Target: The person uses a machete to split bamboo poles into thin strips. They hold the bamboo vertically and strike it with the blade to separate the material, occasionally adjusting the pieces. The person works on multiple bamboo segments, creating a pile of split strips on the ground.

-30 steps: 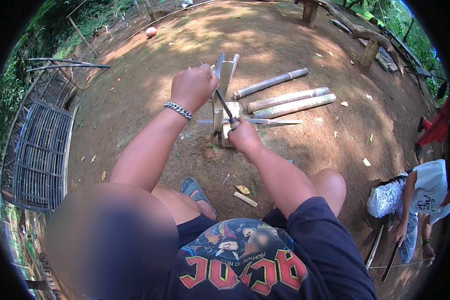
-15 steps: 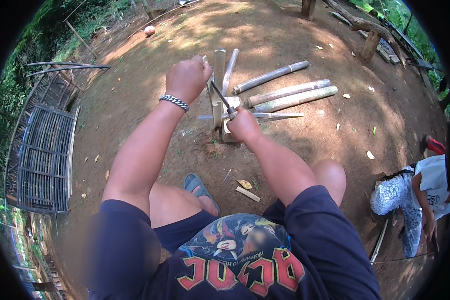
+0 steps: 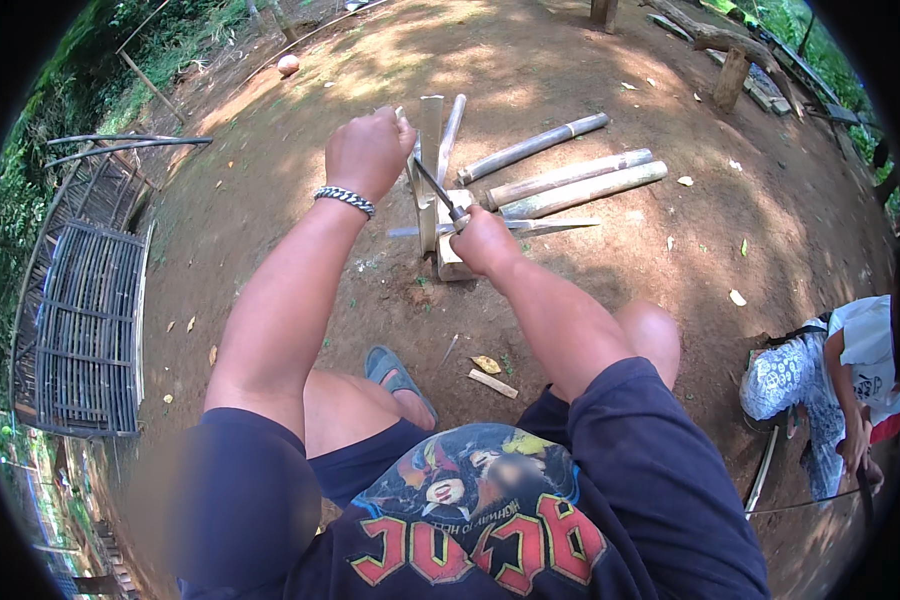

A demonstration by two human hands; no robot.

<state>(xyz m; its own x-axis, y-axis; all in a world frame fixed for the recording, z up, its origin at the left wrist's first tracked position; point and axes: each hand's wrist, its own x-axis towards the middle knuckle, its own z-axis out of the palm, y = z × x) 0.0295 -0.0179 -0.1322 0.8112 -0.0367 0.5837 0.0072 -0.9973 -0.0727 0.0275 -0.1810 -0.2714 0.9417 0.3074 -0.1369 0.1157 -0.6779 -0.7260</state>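
Left hand (image 3: 367,152) closed in a fist round the top of a pale split bamboo stave (image 3: 430,165), held upright on a small pale wooden block (image 3: 451,262) on the bare dirt ground (image 3: 270,230). Right hand (image 3: 482,240) gripped shut on the handle of a dark-bladed knife (image 3: 436,188) — blade angled up against the stave. Three pale bamboo poles (image 3: 570,180) lie just beyond the block. Slatted bamboo frame (image 3: 85,330) lies well off to the left — no labels seen.
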